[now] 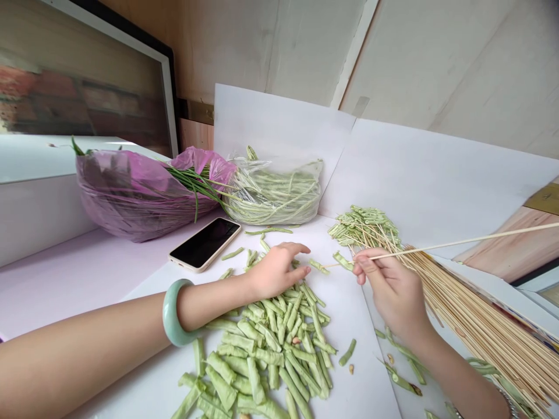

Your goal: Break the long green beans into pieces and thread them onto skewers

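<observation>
A thin wooden skewer (471, 238) is pinched in my right hand (391, 285), its tip pointing left. Two cut bean pieces are threaded near that tip: one (343, 261) beside my right fingertips, the other (318, 266) close to my left hand. My left hand (279, 269), above the pile of cut green beans (271, 343), has thumb and forefinger apart with nothing between them. Behind my right hand lies a bundle of skewers loaded with bean pieces (367, 226).
Many bare skewers (484, 314) lie at the right. A phone (205, 243), a purple bag of green stems (144, 192) and a clear bag of long beans (275, 192) stand at the back left. Bean scraps (402, 378) lie near my right forearm. White boards (437, 180) rise behind.
</observation>
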The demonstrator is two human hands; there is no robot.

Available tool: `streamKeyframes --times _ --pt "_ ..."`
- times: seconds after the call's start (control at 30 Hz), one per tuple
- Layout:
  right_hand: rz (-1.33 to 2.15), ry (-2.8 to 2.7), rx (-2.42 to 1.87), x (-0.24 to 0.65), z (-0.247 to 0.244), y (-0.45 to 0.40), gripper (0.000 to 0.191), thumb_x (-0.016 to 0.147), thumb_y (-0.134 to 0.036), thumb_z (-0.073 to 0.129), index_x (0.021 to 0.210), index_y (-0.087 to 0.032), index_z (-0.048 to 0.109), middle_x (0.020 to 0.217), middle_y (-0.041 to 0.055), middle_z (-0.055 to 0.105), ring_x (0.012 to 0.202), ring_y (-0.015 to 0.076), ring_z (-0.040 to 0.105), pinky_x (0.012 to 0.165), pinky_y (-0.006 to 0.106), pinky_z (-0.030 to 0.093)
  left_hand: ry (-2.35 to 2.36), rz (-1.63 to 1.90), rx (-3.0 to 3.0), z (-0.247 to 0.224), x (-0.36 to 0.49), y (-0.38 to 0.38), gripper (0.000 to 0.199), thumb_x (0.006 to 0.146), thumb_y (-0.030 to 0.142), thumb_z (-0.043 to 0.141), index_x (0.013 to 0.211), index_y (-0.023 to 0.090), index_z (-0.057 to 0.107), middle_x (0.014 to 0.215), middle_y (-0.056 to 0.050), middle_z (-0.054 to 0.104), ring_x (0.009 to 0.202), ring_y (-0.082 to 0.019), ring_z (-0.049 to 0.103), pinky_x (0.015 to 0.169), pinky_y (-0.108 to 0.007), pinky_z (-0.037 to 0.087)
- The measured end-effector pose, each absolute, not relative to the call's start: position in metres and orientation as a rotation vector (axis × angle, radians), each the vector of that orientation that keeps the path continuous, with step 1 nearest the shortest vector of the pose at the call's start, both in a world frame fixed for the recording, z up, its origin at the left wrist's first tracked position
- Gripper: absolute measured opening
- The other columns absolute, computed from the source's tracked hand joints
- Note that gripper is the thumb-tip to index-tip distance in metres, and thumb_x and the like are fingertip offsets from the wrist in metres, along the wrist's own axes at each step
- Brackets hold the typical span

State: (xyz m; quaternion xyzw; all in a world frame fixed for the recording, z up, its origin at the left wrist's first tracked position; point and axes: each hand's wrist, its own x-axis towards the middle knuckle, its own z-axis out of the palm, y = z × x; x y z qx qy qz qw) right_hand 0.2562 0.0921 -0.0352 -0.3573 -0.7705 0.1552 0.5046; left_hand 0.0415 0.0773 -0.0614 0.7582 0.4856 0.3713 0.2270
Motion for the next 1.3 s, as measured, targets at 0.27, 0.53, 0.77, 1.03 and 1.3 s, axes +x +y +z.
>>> streamKeyframes --times 0.27,0.53,0.77,1.03,1.3 --pt "0.976 -1.254 -0.735 0.244 -0.033 0.087 0.024 0.065 -0.039 0.079 0.070 -0.019 0.066 0.060 -0.0015 0.060 0.053 0.0096 0.055 0.049 0.021 0.048 0.855 1.336 1.425 -0.061 0.042 0.080 0.030 0.066 0.031 0.074 0.085 0.010 0.065 0.084 -0.008 0.067 0.079 -0.017 0.063 0.075 -0.029 0.048" --pt "0.764 -1.426 -0.630 0.241 -0.042 0.067 0.008 0.079 -0.029 0.069 0.080 -0.022 0.069 0.066 -0.0007 0.065 0.056 0.0119 0.060 0.055 0.027 0.052 0.762 1.448 1.148 -0.056 0.045 0.071 0.024 0.056 0.023 0.081 0.070 0.011 0.067 0.067 -0.003 0.067 0.063 -0.012 0.061 0.065 -0.024 0.047" --pt "0.658 -1.498 -0.584 0.241 -0.051 0.061 0.003 0.083 -0.022 0.064 0.084 -0.023 0.068 0.067 -0.0020 0.067 0.056 0.0130 0.061 0.059 0.031 0.052 0.761 1.442 1.090 -0.056 0.048 0.067 0.022 0.053 0.023 0.083 0.063 0.011 0.066 0.059 -0.002 0.066 0.056 -0.011 0.059 0.061 -0.024 0.046" --pt "0.776 -1.544 -0.620 0.232 -0.058 0.052 0.005 0.085 -0.024 0.063 0.085 -0.022 0.068 0.070 0.0005 0.071 0.056 0.0150 0.068 0.058 0.030 0.056 0.690 1.365 1.118 -0.051 0.058 0.057 0.024 0.050 0.020 0.084 0.066 0.012 0.068 0.064 -0.002 0.069 0.058 -0.010 0.061 0.061 -0.022 0.047" --pt "1.052 -1.315 -0.613 0.232 -0.042 0.061 0.011 0.073 -0.030 0.074 0.076 -0.020 0.071 0.061 0.0015 0.068 0.053 0.0136 0.063 0.052 0.028 0.054 0.744 1.461 1.163 -0.043 0.047 0.060 0.022 0.057 0.023 0.082 0.070 0.011 0.068 0.067 -0.002 0.069 0.060 -0.010 0.061 0.063 -0.023 0.047"
